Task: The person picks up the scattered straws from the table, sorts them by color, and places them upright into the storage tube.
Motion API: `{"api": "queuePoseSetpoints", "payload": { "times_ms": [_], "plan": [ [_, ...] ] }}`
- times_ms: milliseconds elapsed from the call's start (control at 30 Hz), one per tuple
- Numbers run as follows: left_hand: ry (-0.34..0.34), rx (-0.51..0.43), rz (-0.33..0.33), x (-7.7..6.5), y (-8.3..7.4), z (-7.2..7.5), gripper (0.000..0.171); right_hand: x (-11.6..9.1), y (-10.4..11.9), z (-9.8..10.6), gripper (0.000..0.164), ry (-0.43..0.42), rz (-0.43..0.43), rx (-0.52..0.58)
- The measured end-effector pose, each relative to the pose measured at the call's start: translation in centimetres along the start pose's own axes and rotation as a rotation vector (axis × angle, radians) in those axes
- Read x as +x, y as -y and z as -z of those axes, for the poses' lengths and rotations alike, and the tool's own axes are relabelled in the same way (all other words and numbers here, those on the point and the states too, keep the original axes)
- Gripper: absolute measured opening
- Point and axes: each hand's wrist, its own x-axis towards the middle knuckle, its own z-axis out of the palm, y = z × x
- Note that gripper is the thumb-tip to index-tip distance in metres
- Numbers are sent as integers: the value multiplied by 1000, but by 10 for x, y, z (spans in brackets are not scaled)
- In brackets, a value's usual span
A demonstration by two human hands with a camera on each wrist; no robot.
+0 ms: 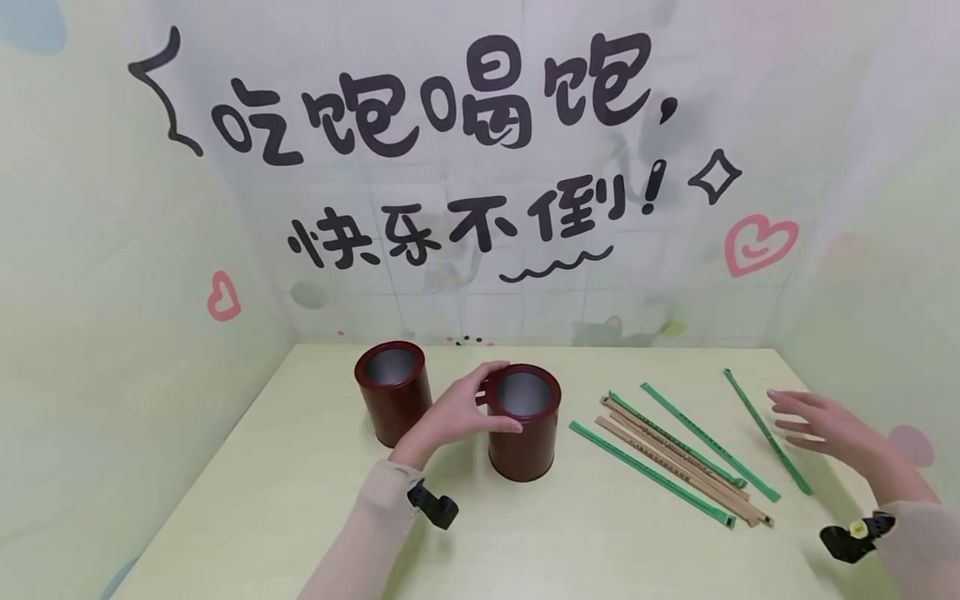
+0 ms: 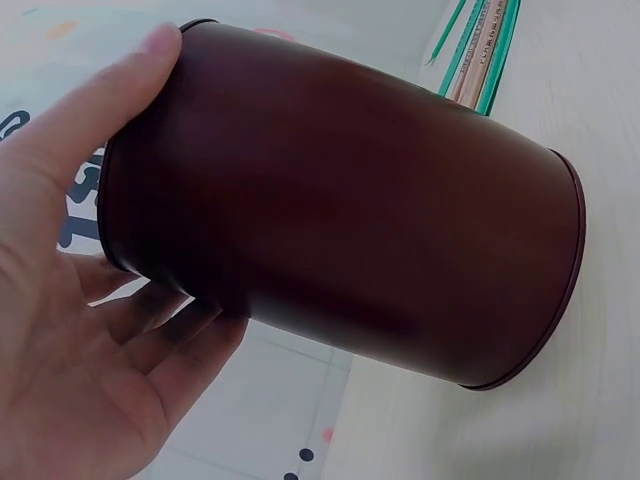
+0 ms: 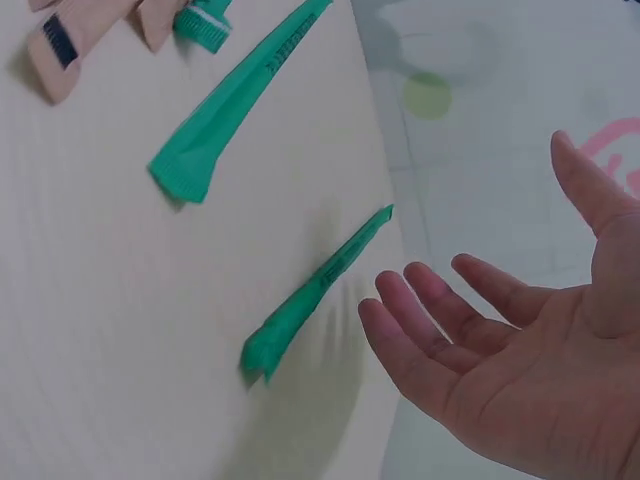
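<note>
My left hand (image 1: 457, 412) grips a dark red round can (image 1: 523, 454) near its open top, thumb on the near side and fingers round the far side. In the left wrist view, the can's smooth wall (image 2: 350, 210) fills the middle, the thumb and fingertips at one end. The can stands upright in the head view. Over at the right, my right hand (image 1: 832, 429) hovers with relaxed fingers and holds nothing. Nearest to it lies a slim green paper-wrapped stick (image 1: 765, 429). The right wrist view shows this green stick (image 3: 310, 300) apart from the fingertips.
A second dark red can (image 1: 393, 408) stands upright at the left, its top open. Between the gripped can and the right hand lie several slim wrapped sticks, green (image 1: 648, 471) and brown (image 1: 678, 467), some overlapping. Printed fabric walls (image 1: 465, 308) border the pale table (image 1: 562, 550).
</note>
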Motion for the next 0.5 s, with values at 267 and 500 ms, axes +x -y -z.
{"api": "queuePoseSetpoints", "payload": {
  "times_ms": [267,500],
  "plan": [
    [1,-1,8,-4,0,0,90,2,-35,1,84,67,-137,267],
    [11,-11,3,0,-4,-2,90,-1,-37,4,73,12,-105,171]
  ]
}}
